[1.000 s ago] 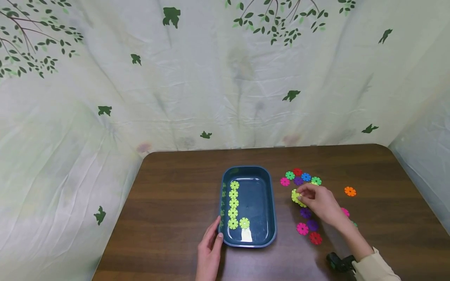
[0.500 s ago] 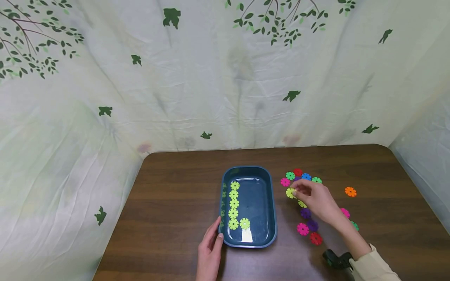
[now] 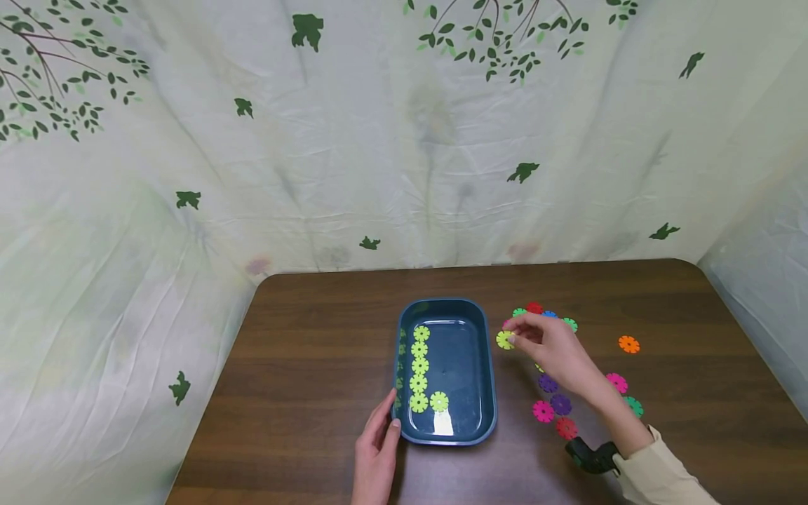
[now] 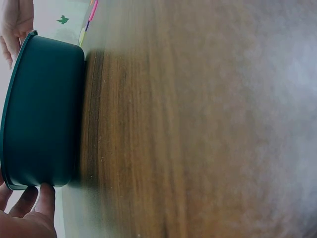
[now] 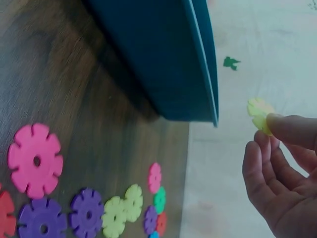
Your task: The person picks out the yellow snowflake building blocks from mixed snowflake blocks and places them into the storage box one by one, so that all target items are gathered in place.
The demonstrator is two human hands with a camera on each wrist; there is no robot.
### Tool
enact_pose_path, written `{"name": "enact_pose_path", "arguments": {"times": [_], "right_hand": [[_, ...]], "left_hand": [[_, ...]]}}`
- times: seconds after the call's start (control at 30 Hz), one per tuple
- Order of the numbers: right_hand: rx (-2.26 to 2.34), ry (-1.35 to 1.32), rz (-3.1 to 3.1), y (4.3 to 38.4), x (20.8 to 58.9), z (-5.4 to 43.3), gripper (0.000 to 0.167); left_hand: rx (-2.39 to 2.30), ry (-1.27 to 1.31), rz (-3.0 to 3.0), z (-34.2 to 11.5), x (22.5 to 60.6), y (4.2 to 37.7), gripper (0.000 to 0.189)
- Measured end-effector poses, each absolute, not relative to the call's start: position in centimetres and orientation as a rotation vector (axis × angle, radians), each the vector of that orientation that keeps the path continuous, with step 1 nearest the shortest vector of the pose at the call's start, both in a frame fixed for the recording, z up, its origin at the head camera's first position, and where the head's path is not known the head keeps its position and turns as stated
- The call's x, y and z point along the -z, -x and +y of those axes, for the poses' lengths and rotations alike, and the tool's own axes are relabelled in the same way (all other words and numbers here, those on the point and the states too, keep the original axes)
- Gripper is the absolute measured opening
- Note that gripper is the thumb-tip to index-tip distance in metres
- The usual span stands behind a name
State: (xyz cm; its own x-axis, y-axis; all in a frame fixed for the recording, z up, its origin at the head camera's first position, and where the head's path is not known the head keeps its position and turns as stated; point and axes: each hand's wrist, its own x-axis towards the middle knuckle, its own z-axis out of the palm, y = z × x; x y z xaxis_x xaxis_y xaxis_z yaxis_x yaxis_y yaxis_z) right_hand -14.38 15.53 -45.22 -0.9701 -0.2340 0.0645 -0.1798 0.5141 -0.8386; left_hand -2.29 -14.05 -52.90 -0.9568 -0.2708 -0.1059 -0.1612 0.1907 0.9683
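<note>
My right hand [image 3: 549, 348] pinches a yellow-green notched plastic disc [image 3: 504, 340] between thumb and fingertips. In the right wrist view that same disc [image 5: 259, 115] is raised off the table, beyond the tray's end. A blue rectangular tray [image 3: 467, 365] stands left of this hand, with several yellow-green discs [image 3: 419, 365] in a column along its left side and one disc [image 3: 439, 401] beside the column's near end. Fairly straight fingers of my left hand [image 3: 376, 449] touch the tray's outer left side near the front corner; the left wrist view shows fingertips against the tray wall [image 4: 44, 114].
Several loose discs lie right of the tray, including purple [image 3: 560, 405], pink [image 3: 543, 412] and red [image 3: 566, 428]. An orange disc [image 3: 628, 344] lies apart on the brown table [image 3: 303, 393]. A black wrist device [image 3: 592, 456] hangs below the right forearm. A leaf-print cloth [image 3: 379, 140] hangs behind.
My right hand has moved left toward the tray, carrying the pinched yellow-green disc away from the loose ones. The left hand and the tray have stayed in place.
</note>
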Motion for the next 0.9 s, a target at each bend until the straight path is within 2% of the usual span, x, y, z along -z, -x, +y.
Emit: {"name": "enact_pose_path", "arguments": {"times": [0.6, 0.9], "right_hand": [[1.412, 0.448, 2.660, 14.8, 44.8, 11.9, 0.020], [1.377, 0.460, 2.606, 15.1, 44.5, 10.4, 0.017]], "left_hand": [[1.905, -0.447, -2.359, -14.1, 52.9, 2.3, 0.045], [1.896, -0.490, -2.394, -14.1, 52.8, 2.5, 0.044]]}}
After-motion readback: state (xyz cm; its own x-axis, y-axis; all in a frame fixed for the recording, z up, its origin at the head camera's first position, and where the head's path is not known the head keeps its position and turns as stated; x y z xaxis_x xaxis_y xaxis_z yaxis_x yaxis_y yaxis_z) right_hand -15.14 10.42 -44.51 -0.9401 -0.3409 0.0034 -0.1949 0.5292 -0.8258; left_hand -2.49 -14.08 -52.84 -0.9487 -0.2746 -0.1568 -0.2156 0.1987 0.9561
